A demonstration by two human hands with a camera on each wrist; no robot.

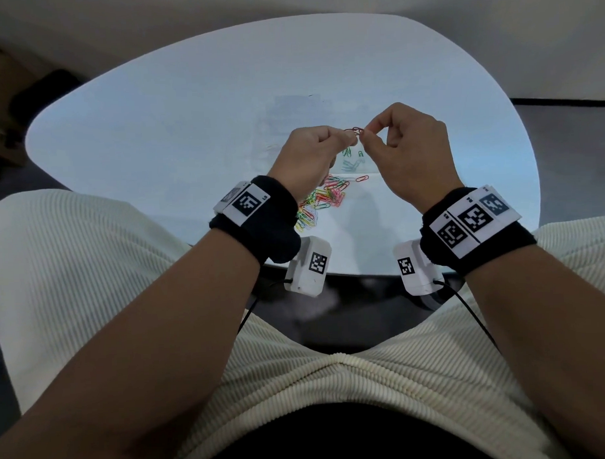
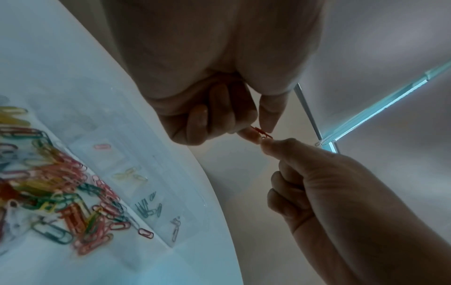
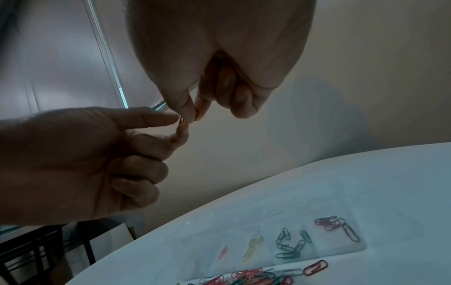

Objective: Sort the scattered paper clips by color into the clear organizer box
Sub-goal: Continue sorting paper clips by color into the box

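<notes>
Up above the clear organizer box (image 1: 311, 133), the left hand (image 1: 309, 157) and right hand (image 1: 408, 150) each pinch an end of linked red paper clips (image 1: 354, 130) between thumb and forefinger. Nearer the person than the box, the mixed-colour clip pile (image 1: 322, 201) lies on the white table (image 1: 153, 131).

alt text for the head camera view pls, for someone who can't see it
Both hands, left hand and right hand, are raised over a white table, each pinching an end of linked red paper clips. A heap of mixed-colour clips lies below by the left wrist.
</notes>
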